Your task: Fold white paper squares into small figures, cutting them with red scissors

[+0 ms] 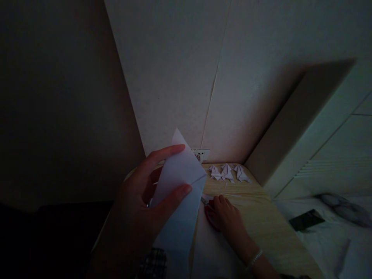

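Observation:
My left hand (145,201) is raised close to the camera and grips a folded white sheet of paper (180,193) between thumb and fingers, its point upward. My right hand (226,217) rests lower on the wooden table (261,217), fingers curled over red-handled scissors (209,215). A bracelet sits on that wrist.
Three folded white paper figures (228,172) stand in a row at the table's far edge by the wall. A wall socket (200,154) is behind the paper. A white bed with a dark flat object (305,220) lies to the right. More white paper lies on the table near me.

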`<state>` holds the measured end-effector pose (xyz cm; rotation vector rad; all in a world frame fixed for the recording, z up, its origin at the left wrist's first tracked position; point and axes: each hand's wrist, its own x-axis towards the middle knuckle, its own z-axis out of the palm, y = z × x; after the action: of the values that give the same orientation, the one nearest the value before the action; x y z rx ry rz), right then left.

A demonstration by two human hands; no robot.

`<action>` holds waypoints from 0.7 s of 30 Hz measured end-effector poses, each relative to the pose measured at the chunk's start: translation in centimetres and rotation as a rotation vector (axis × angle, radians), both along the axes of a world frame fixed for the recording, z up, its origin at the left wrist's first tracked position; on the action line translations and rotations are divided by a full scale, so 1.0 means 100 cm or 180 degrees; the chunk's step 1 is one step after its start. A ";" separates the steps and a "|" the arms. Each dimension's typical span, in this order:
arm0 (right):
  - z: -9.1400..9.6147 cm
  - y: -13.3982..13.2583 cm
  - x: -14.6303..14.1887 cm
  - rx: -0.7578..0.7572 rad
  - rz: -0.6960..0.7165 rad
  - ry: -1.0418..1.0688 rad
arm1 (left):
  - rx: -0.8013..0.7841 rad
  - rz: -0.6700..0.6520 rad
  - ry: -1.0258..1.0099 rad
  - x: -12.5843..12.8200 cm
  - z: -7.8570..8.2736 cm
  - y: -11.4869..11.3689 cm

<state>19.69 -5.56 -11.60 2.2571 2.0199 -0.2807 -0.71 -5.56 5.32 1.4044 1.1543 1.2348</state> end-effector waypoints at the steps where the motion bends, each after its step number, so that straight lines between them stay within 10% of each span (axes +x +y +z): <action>1: -0.001 0.000 0.000 0.0022 -0.0012 0.0041 | 0.0042 0.0049 -0.0087 0.000 -0.002 0.000; 8: 0.018 -0.002 0.004 0.0377 -0.0125 0.0594 | 0.0256 -0.0008 -0.0182 -0.004 -0.010 0.001; 21: 0.130 0.000 0.000 0.1899 0.0471 0.3845 | 0.0480 -0.0385 0.0657 -0.004 -0.016 0.014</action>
<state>19.65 -5.60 1.38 2.4817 3.1172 -1.5036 -1.14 -4.14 3.68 1.7219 1.1136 1.1305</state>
